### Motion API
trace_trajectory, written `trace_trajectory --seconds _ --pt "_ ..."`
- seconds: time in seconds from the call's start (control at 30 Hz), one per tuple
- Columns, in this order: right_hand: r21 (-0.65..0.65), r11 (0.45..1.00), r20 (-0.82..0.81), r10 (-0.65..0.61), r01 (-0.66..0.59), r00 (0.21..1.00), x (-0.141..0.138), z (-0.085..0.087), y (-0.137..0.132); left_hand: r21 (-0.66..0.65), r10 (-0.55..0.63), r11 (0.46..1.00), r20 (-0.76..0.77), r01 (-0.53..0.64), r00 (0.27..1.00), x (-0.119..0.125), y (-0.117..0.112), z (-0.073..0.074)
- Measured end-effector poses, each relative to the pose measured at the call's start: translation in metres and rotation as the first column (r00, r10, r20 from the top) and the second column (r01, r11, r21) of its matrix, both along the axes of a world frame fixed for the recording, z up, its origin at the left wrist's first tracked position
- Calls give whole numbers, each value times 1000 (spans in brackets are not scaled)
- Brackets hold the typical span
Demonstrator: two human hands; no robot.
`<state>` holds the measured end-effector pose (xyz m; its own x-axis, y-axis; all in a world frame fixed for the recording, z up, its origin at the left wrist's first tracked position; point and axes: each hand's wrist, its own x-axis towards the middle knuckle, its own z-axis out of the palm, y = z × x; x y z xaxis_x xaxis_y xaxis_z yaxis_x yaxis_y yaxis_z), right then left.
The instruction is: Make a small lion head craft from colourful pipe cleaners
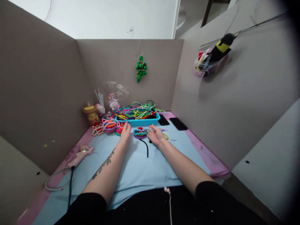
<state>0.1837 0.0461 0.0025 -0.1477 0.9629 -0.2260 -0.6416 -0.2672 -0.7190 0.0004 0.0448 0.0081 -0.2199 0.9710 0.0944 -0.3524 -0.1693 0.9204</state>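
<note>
Both hands are over the blue cloth, one on each side of a small turquoise, red and purple pipe-cleaner figure (pixel 140 133). My left hand (pixel 126 132) is seen edge-on with its fingers stretched forward, holding nothing. It partly covers a pink and orange pipe-cleaner figure (pixel 119 128). My right hand (pixel 156 135) lies palm up, fingers apart and empty, its fingertips close to the turquoise figure. A black pipe cleaner (pixel 147 148) lies bent in front of that figure. Beside my right hand is a yellow loop (pixel 166 136).
Behind the hands stands a blue tray (pixel 137 122) heaped with colourful pipe cleaners. Two dark phones (pixel 178 124) lie to its right. At left are more finished figures (pixel 109 125), a lidded cup (pixel 91 115) and a corded pink glue gun (pixel 81 156). Grey partitions (pixel 159 75) enclose the table.
</note>
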Motion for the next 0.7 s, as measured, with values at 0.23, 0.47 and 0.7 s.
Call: trace_trajectory --seconds 0.23,0.47,0.7 --pt "547 837 639 -415 -3 648 34 13 -1 204 188 966 -134 -159 973 -13 -1 2" --pt "448 766 892 -416 -462 176 33 0 -6 250 100 961 -711 117 696 -9 -14 -3" --pt "536 806 844 -506 -249 179 55 -2 6 282 66 935 -731 213 679 -7 -16 -5"
